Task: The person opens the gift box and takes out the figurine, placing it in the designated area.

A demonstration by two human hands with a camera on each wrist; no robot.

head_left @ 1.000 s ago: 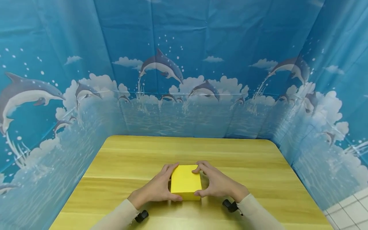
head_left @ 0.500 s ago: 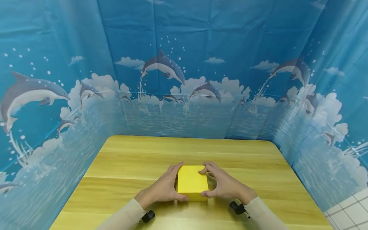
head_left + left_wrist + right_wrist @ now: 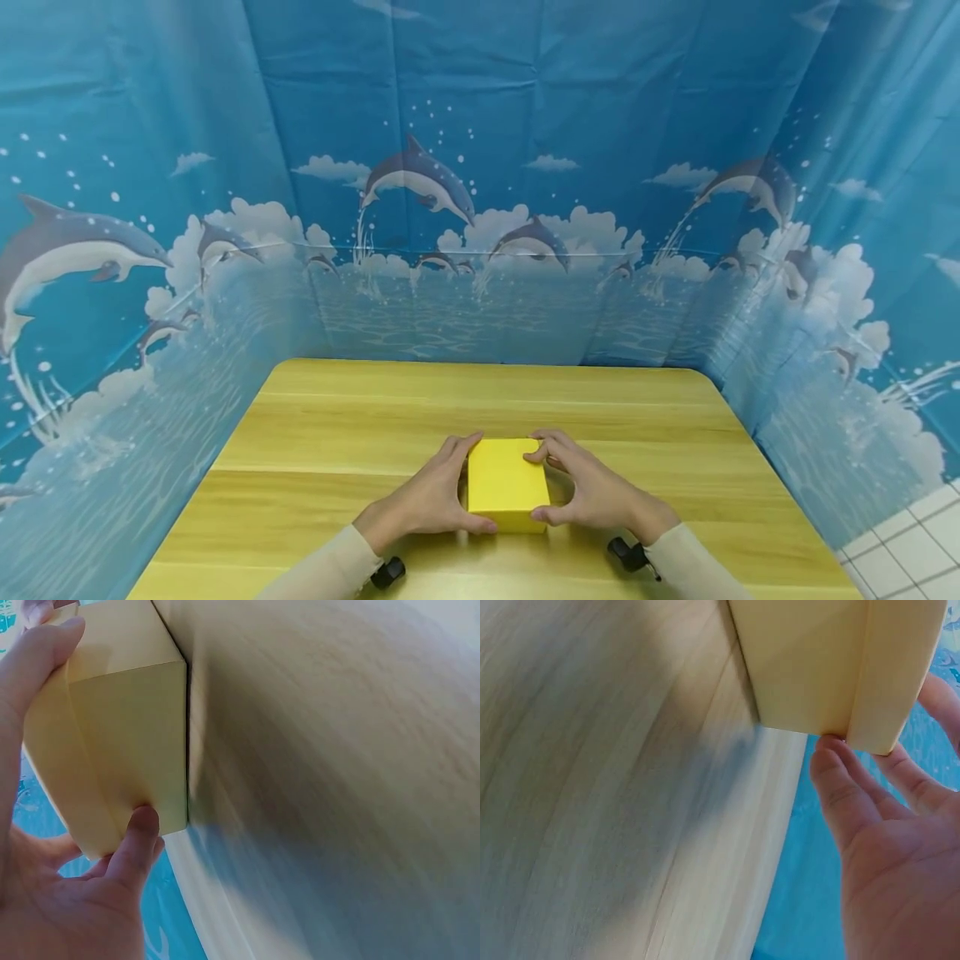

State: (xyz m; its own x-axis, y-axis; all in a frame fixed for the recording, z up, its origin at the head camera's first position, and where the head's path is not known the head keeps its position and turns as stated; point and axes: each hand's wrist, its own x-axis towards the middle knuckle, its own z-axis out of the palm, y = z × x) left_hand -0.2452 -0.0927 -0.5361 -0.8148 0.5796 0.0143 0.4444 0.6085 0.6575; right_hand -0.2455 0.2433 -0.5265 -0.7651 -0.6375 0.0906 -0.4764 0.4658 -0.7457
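A plain yellow box (image 3: 504,477) sits on the wood-grain table between my two hands. My left hand (image 3: 433,497) grips its left side, thumb at the near face and fingers toward the far edge. On the other side my right hand (image 3: 600,493) holds it, with its thumb at the near right corner and an index finger bent over the top's far right. A seam like a lid's edge runs along the box (image 3: 135,742) in the left wrist view, where a fingertip presses the side. In the right wrist view, fingers (image 3: 840,784) touch the box's end.
The yellowish table (image 3: 330,417) spreads around the box. A blue curtain (image 3: 480,317) printed with dolphins encloses its back and sides. Black wrist-worn devices show under both sleeves. White floor tiles (image 3: 918,546) appear at lower right.
Both hands and the yellow box between them have shifted a little to the right along the table. Their hold looks the same. The head view has tilted slightly.
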